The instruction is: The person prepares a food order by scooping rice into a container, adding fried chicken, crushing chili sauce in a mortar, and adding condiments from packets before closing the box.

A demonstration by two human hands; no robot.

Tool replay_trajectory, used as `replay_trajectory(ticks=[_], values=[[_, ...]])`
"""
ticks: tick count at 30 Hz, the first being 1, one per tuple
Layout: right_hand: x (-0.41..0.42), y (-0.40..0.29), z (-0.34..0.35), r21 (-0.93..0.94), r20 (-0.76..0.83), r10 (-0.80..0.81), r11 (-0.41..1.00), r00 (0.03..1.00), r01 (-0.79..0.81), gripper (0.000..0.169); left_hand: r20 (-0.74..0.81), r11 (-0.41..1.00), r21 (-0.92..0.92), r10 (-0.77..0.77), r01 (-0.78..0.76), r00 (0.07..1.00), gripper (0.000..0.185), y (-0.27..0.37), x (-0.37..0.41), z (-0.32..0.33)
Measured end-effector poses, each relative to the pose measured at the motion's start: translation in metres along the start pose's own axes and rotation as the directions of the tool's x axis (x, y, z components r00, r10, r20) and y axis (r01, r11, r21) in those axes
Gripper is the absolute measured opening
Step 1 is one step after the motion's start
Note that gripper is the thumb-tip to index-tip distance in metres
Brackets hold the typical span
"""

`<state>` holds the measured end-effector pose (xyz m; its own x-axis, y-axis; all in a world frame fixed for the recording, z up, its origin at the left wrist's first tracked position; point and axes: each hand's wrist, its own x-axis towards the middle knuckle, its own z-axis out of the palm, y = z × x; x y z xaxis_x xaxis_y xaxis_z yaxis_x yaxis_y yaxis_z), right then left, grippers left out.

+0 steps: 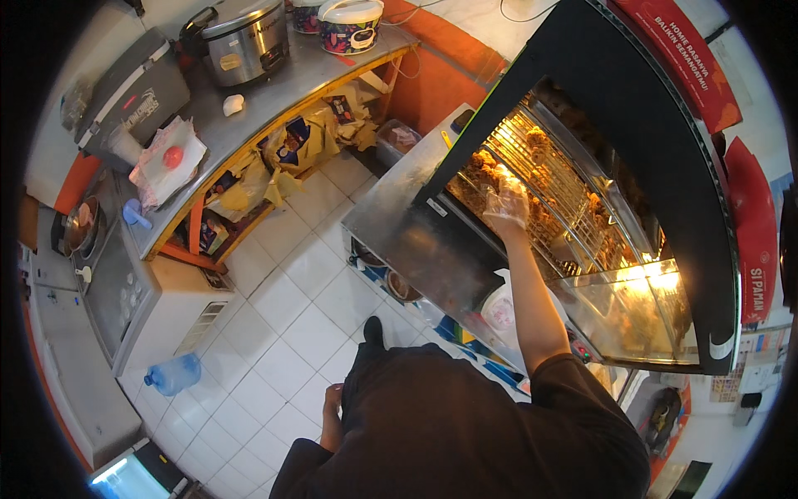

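My right hand, in a clear plastic glove, reaches through the opening of a lit food warming cabinet. Its fingers are at pieces of fried chicken on the wire rack; the glare hides whether they grip one. More fried chicken lies further along the rack. Below my right forearm, a pink-and-white paper-lined container sits on the metal counter. My left hand hangs low beside my left leg, fingers partly hidden, with no object visible in it.
A metal-topped table at upper left bears a rice cooker, patterned tubs, a grey cooler box and stacked paper sheets. A blue water jug lies on the tiled floor. Glass panels close the cabinet's near end.
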<state>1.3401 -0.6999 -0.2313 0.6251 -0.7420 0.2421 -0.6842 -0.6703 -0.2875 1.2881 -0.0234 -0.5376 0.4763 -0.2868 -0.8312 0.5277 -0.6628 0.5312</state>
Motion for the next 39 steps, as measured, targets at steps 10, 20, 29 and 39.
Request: replay_trajectory(ticks=[10, 20, 29, 39], values=[[-0.013, 0.008, -0.023, 0.186, -0.078, -0.134, 0.972, 0.988, 0.146, 0.034, -0.001, 0.952, -0.301, -0.048, 0.045, 0.999, 0.023, 0.05, 0.046, -0.005], [-0.094, -0.026, -0.078, 0.812, 0.471, 0.116, -0.443, 0.874, -0.379, 0.047, 0.021, 0.976, -0.209, 0.062, -0.057, 0.998, 0.032, 0.075, 0.038, -0.016], [-0.238, 0.039, -0.131, 0.635, 0.418, 0.093, -0.741, 0.904, -0.217, 0.061, 0.229, 0.595, 0.218, 0.74, -0.774, 0.633, 0.024, 0.379, -0.064, 0.053], [-0.426, 0.135, -0.21, 0.745, 0.295, 0.64, -0.619, 0.709, 0.249, 0.051, 0.323, -0.714, -0.28, 0.559, -0.642, -0.763, 0.039, 0.572, -0.249, 0.356]])
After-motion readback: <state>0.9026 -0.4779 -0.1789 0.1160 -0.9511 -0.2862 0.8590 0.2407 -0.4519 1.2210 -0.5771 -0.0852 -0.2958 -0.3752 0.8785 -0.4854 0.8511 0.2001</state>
